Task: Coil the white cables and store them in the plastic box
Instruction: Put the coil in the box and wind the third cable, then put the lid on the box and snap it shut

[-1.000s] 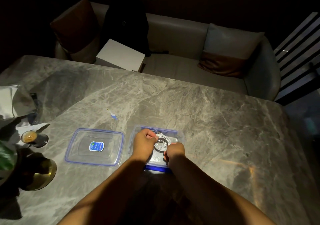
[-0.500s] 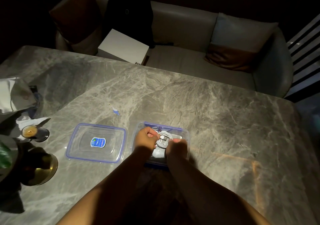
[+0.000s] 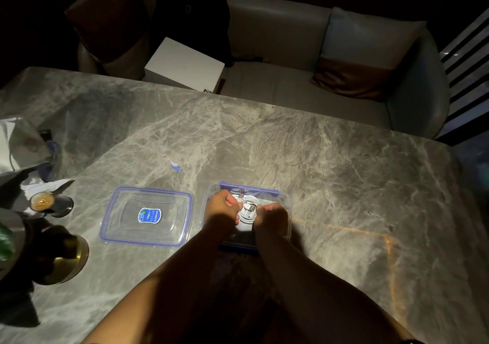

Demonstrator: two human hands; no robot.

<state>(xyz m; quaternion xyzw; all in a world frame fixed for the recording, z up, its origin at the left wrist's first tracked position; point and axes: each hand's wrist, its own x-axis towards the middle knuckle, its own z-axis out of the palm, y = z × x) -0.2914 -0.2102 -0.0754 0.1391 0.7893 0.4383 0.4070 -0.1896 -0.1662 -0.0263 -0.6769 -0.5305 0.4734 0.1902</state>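
**Two hands gripping the white cables (image 3: 247, 211) in the plastic box (image 3: 285, 201)**

Both hands sat close together inside the box, at six o'clock on the marble table (image 3: 344, 179); the left hand (image 3: 222, 207) and right hand (image 3: 272, 215) each curled around the coiled cables; the lid (image 3: 124, 234) lay at the box's nine o'clock, its blue label (image 3: 149, 215) too small to read; print on the white carton (image 3: 185, 63) at eleven o'clock was illegible.

Bare forearms (image 3: 185, 269) run to the bare left grip (image 3: 221, 207) and right grip (image 3: 273, 215).
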